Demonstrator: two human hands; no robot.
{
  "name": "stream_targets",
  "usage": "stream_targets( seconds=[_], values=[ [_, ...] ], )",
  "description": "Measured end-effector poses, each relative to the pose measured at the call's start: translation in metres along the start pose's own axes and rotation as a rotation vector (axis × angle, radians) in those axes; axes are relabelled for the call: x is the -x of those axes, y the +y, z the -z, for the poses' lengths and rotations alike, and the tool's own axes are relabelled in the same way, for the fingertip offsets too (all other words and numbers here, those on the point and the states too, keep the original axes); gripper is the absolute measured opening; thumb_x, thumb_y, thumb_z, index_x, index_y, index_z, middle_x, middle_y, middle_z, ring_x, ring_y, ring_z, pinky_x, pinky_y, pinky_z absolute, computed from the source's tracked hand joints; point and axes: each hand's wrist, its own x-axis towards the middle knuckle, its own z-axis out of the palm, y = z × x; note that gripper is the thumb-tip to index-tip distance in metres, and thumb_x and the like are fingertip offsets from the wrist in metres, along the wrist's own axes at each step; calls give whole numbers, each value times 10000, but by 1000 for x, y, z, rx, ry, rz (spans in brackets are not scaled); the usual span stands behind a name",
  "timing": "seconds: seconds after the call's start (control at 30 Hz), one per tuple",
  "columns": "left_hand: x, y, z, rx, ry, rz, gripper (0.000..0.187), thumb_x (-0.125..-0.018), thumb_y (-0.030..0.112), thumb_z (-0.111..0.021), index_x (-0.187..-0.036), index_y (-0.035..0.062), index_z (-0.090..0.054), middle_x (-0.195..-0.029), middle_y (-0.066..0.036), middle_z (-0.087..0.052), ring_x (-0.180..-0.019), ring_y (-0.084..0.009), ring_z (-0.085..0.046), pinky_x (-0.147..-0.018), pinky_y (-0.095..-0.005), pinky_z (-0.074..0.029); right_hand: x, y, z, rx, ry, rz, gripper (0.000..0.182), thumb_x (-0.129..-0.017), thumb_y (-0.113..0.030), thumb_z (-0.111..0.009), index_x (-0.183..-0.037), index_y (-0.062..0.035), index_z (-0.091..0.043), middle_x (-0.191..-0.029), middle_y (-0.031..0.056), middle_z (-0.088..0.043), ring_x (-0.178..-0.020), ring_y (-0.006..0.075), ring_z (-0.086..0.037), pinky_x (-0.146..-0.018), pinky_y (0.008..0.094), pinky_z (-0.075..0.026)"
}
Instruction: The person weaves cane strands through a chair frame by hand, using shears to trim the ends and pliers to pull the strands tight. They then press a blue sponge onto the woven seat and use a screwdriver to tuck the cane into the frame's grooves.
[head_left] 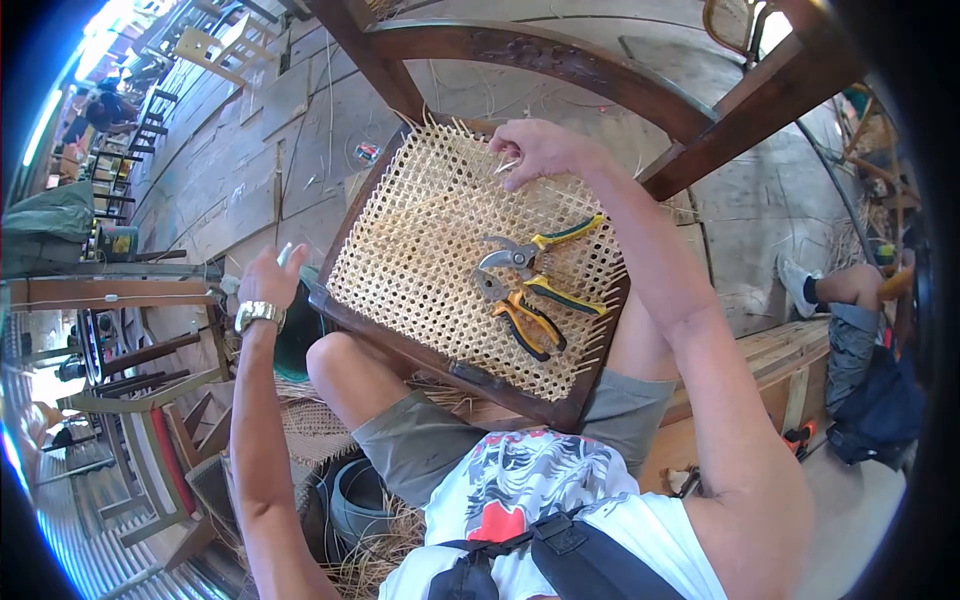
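A wooden chair with a woven cane seat [400, 235] lies across my lap, and loose strand ends stick out along its edges. My right hand [540, 150] is over the far edge of the seat, fingers curled round short pale cane strands [505, 167]. Off the seat's left side, my left hand [268, 278] is raised with a small pale stick-like piece [285, 253] between its fingers. Pruning shears [518, 258] with green-yellow handles rest on the cane, jaws apart. Beside them lie pliers [515, 305] with orange-black handles.
The chair's carved backrest rail [540, 55] arches beyond the seat. A small dark object [478, 374] sits on the near seat rail. Below left are a grey bucket [360, 495] and cane scraps. Another person's leg [850, 290] shows at right. Chair frames [130, 440] stand at left.
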Motion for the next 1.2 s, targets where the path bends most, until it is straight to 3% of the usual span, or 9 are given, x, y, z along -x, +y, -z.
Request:
stream_targets(
  seconds=[0.1,0.23,0.33,0.53,0.63,0.87,0.97,1.07,1.2],
  values=[
    [19,49,30,286,-47,-71,478,-896,521,-652,-904,45,-693,-950,-225,-682,-920,-410,-657,-792,-509,-495,13,-1,-17,51,95,74,512,-660,-257,-900,-1069,-44,-676,-946,78,-616,-901,233,-642,-815,365,-529],
    [3,125,-10,465,316,-520,428,-901,457,-669,-869,30,-669,-749,-156,-580,-801,-389,-617,-768,-457,-493,19,0,-34,-66,270,63,395,-689,-223,-880,-996,-58,-694,-922,84,-637,-905,238,-663,-812,368,-535],
    [-16,168,-17,271,-67,-419,399,-919,445,-652,-950,50,-701,-943,-200,-695,-927,-408,-660,-808,-496,-506,18,-9,-40,-146,350,-148,325,-725,-212,-845,-992,-89,-707,-923,78,-675,-916,242,-678,-824,367,-540],
    [-12,186,-12,252,-182,-379,376,-947,419,-630,-1016,59,-710,-1003,-197,-710,-985,-388,-676,-855,-492,-528,14,-11,-41,58,300,-125,200,-789,-203,-752,-958,-104,-713,-926,83,-704,-851,219,-694,-791,354,-542],
    [-5,168,-15,301,-162,-416,398,-963,437,-586,-976,55,-695,-991,-192,-708,-953,-382,-673,-842,-492,-515,10,5,-42,-179,253,-88,179,-793,-214,-727,-949,-128,-723,-931,75,-704,-864,198,-691,-781,358,-533],
    [-18,9,-56,218,27,-309,431,-952,471,-585,-916,49,-666,-868,-226,-684,-859,-450,-637,-761,-533,-474,16,-16,-26,-33,105,-149,210,-784,-289,-748,-934,-143,-738,-902,36,-700,-862,161,-680,-797,378,-514],
    [-4,0,-39,289,10,-301,403,-945,440,-605,-914,43,-668,-847,-229,-675,-850,-449,-634,-746,-528,-472,12,-21,-24,-43,55,-174,297,-789,-376,-773,-981,-152,-736,-939,35,-679,-922,182,-666,-875,407,-483],
    [3,-24,-22,357,75,-308,378,-932,408,-629,-909,33,-672,-832,-227,-670,-836,-449,-631,-729,-517,-475,10,-47,-33,193,59,-289,399,-822,-431,-755,-1105,-154,-702,-1102,75,-651,-1074,233,-623,-969,444,-437],
    [8,-54,-5,349,80,-159,328,-895,370,-692,-924,45,-720,-785,-181,-683,-749,-351,-662,-682,-444,-495,1,-48,-51,410,228,-112,506,-883,-440,-676,-1270,-120,-615,-1277,118,-582,-1216,288,-554,-1037,475,-427]
  ],
)
